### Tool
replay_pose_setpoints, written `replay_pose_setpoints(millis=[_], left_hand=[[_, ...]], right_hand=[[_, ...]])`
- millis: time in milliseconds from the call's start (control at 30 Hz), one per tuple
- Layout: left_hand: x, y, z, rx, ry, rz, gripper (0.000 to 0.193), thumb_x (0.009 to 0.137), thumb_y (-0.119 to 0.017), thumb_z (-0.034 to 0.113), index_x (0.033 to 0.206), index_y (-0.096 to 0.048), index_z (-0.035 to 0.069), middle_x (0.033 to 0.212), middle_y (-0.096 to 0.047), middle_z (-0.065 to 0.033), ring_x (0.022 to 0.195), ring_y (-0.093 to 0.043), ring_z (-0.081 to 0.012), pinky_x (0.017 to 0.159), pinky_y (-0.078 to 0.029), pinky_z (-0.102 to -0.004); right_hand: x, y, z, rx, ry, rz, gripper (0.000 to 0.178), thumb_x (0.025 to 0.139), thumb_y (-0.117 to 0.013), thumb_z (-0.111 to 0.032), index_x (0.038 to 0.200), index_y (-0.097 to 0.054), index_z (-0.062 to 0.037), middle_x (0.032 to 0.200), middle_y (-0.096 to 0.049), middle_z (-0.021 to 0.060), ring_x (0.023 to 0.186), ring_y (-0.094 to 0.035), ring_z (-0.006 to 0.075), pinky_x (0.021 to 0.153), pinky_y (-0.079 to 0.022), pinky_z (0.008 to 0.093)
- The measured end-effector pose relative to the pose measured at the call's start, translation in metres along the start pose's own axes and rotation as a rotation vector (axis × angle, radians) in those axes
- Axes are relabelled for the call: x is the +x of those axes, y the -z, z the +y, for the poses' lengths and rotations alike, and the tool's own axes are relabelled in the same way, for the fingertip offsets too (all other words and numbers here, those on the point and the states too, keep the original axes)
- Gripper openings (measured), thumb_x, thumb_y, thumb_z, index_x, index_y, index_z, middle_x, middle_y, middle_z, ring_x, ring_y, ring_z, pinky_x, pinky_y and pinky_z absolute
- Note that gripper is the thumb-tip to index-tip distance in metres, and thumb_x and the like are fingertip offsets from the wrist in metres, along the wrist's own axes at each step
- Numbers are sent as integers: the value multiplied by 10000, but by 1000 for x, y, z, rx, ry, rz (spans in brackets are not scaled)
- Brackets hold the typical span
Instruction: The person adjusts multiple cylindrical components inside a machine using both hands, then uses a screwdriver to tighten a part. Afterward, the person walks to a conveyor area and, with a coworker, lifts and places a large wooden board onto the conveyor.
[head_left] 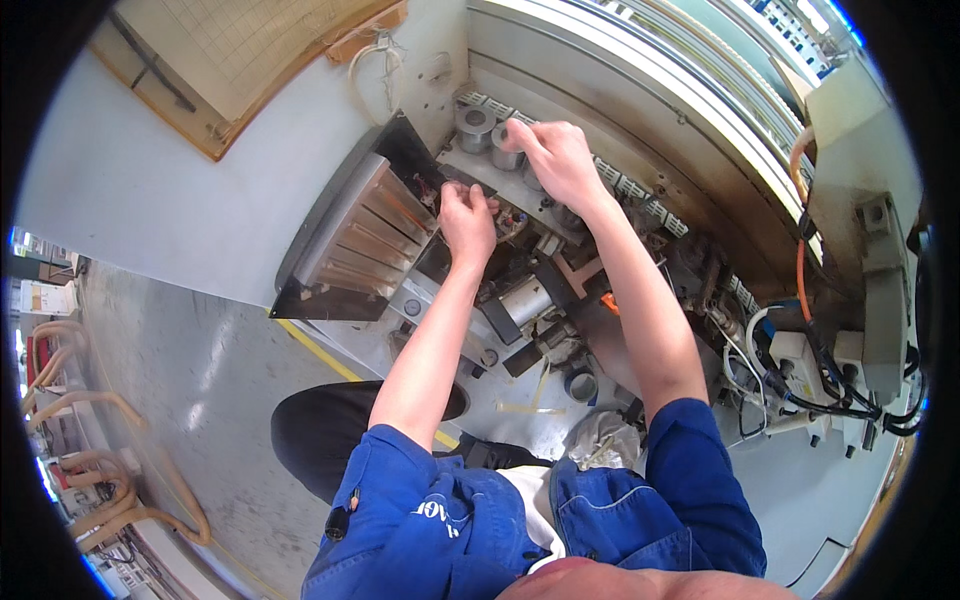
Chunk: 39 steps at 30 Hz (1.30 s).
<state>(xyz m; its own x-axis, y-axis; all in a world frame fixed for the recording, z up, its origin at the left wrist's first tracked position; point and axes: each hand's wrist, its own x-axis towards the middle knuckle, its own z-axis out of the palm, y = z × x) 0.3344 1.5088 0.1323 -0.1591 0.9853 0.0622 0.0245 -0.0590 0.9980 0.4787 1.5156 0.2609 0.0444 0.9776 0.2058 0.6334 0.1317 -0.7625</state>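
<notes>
My left hand (pixel 468 222) has its fingers curled together by a dark metal plate (pixel 468 182), over an opening with wires inside. Whatever those fingers may hold is hidden. Farther back, my right hand (pixel 562 160) is closed above a row of grey metal cylinders (pixel 474 122), its thumb side towards the second cylinder. The back of the hand hides most of its fingers and anything in them. Left of my left hand stands a tilted metal cover (pixel 365 235) with ribbed inner walls. Between my forearms lies a silver cylindrical part (pixel 524 300) among the machine's mechanisms.
White machine walls enclose the bay, with a pale ledge (pixel 660 90) behind it. Black cables (pixel 830 400) and an orange hose (pixel 801 275) hang at the right. A tape roll (pixel 581 385) and a clear plastic bag (pixel 605 437) lie low near my body. Yellow tape (pixel 320 350) marks the floor.
</notes>
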Motion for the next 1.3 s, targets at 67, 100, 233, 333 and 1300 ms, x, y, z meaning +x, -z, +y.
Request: replay_pose_setpoints(millis=[67, 100, 233, 333, 1300], left_hand=[[10, -7, -6, 68, -4, 49, 150, 1015, -580, 93, 999, -525, -46, 789, -690, -147, 670, -732, -222, 608, -572, -345], [14, -9, -9, 109, -29, 66, 155, 1012, -584, 99, 996, -530, -46, 768, -697, -149, 658, -731, -225, 606, -569, -353], [24, -14, -25, 210, -16, 64, 144, 1010, -584, 95, 1005, -529, -38, 752, -700, -153, 648, -732, -239, 603, -560, -369], [23, -15, -33, 209, -1, 78, 140, 1007, -585, 90, 1002, -516, -32, 752, -702, -162, 666, -737, -256, 627, -557, -383], [67, -42, -38, 353, -211, 229, 117, 929, -598, 12, 983, -509, -42, 930, -616, -278, 931, -611, -492, 808, -457, -535]], right_hand=[[34, -21, 14, -110, 51, -3, 325, 950, -654, -285, 1112, -749, -20, 994, -738, 211, 974, -722, 324, 894, -546, 402], [49, -32, 23, -151, 106, -1, 364, 929, -674, -252, 1206, -726, -23, 1088, -736, 226, 1058, -712, 339, 947, -541, 411], [101, -65, 65, -358, 202, -186, 682, 837, -733, -182, 1468, -511, -47, 1471, -533, 237, 1333, -537, 389, 1126, -435, 431], [122, -82, 87, -482, 198, -358, 763, 803, -758, -205, 1491, -474, -37, 1502, -509, 230, 1373, -497, 396, 1142, -420, 441], [114, -89, 120, -285, 261, -159, 729, 847, -783, -396, 1378, -558, 51, 1281, -654, 265, 1194, -616, 427, 1023, -496, 464]])
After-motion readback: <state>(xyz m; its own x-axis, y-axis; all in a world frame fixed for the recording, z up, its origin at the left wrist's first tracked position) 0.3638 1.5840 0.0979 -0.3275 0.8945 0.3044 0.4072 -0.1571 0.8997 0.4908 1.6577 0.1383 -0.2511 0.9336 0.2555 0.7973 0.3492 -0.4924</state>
